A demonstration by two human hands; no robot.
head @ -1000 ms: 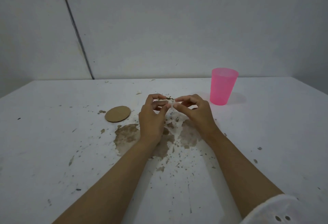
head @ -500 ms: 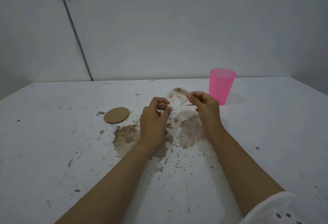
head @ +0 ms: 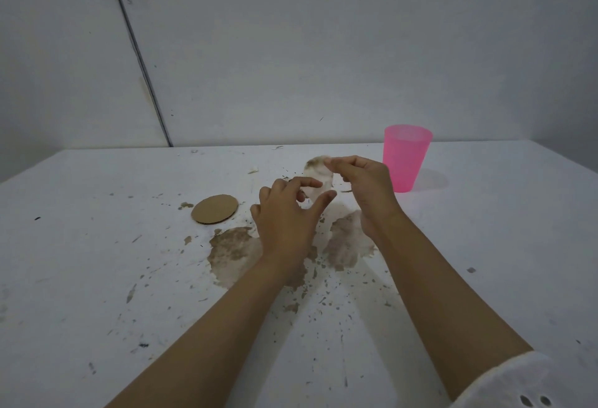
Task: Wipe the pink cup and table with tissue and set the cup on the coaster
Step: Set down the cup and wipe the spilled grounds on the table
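Head camera view, looking down over two bare forearms stretched across a white counter [head: 97, 278].

The right hand [head: 369, 191] is raised above the counter, its grip pinched shut on the top edge of a small white tissue with a brown stain [head: 318, 170]. The tissue hangs roughly upright, long axis running top to bottom, stained end uppermost. The left hand [head: 288, 220] sits just below and beside it, thumb and forefinger apart around the tissue's lower edge; whether they touch it cannot be told.

A translucent pink plastic cup [head: 406, 158] stands upright, mouth up, toward the far right of the counter, just behind the right hand. A round brown cardboard coaster [head: 215, 208] lies flat to the left of the hands, well apart from the cup.

A wide brown spill [head: 233, 252] spreads on the counter beneath the hands, with dark specks and splashes scattered around it. A plain grey-white wall [head: 323, 52] rises behind, crossed by a thin dark slanted line [head: 136, 48]. A white eyelet sleeve [head: 517, 385] shows at the lower right corner.
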